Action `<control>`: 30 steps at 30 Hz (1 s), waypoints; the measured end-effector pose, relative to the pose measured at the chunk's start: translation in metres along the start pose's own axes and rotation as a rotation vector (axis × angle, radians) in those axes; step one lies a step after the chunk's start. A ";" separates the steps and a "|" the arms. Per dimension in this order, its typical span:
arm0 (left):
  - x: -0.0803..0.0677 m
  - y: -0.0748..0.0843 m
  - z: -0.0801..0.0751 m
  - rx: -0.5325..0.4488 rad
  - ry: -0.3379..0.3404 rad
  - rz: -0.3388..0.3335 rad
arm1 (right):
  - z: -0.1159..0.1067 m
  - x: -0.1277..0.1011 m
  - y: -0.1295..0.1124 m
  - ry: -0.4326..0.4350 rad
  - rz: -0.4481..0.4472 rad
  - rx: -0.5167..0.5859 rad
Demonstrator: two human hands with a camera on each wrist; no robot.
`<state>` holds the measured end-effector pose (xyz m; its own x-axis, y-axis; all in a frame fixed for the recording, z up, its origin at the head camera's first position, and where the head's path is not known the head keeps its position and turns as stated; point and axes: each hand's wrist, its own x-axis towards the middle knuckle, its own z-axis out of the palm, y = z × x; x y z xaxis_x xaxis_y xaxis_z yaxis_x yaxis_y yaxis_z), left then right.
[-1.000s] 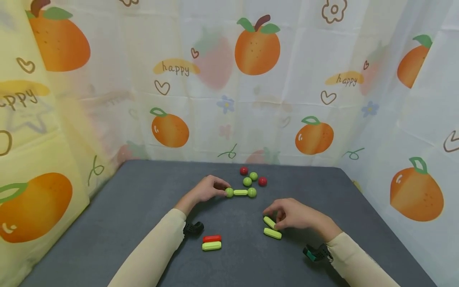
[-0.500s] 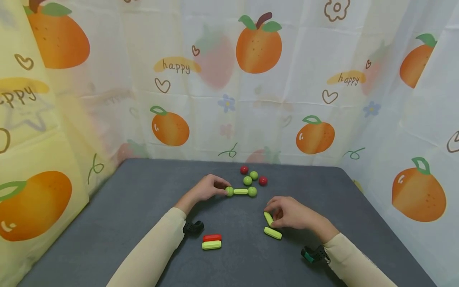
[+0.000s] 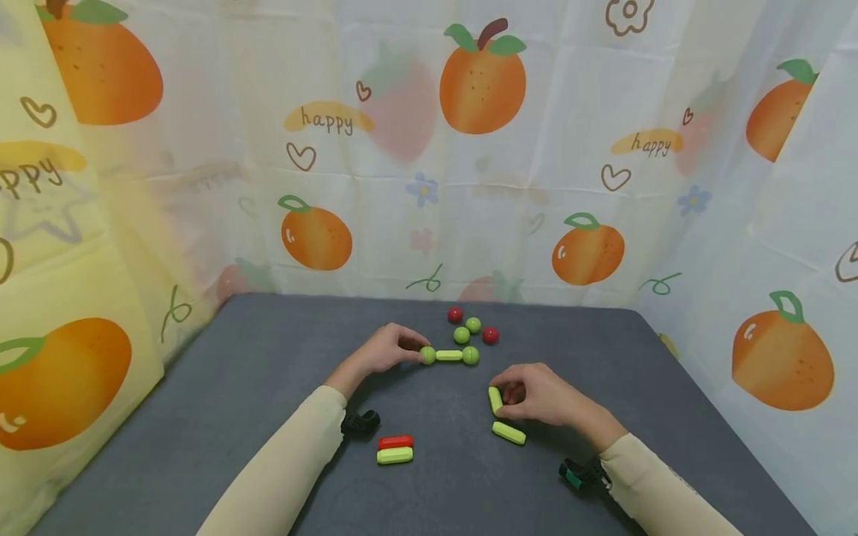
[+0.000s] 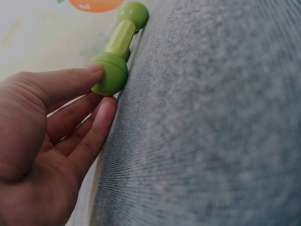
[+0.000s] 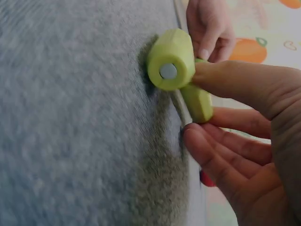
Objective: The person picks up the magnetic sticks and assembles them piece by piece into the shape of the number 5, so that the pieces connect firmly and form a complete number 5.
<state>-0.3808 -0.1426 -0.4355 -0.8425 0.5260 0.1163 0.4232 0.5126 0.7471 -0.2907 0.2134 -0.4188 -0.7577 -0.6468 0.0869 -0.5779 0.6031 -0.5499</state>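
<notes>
Left hand point(image 3: 383, 350) pinching the near ball of the green dumbbell piece point(image 3: 449, 356) on the grey mat point(image 3: 268, 357). Right hand point(image 3: 536, 394) pinching a green rod point(image 3: 495, 400), in front of the dumbbell. Risk, probably: rod's magnetic end snapping crooked, knocking the dumbbell toward the loose balls point(image 3: 472, 330) behind.

head: high, looking forward-down, wide | wrists: low, close | shared: grey table point(image 3: 255, 357), green pieces
</notes>
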 end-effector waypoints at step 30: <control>0.002 -0.003 0.000 -0.018 0.002 0.016 | 0.013 0.064 -0.033 0.091 -0.066 0.043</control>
<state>-0.3843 -0.1430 -0.4375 -0.8366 0.5322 0.1296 0.4302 0.4921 0.7568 -0.3161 0.1460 -0.4058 -0.7439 -0.6383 0.1979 -0.6153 0.5387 -0.5755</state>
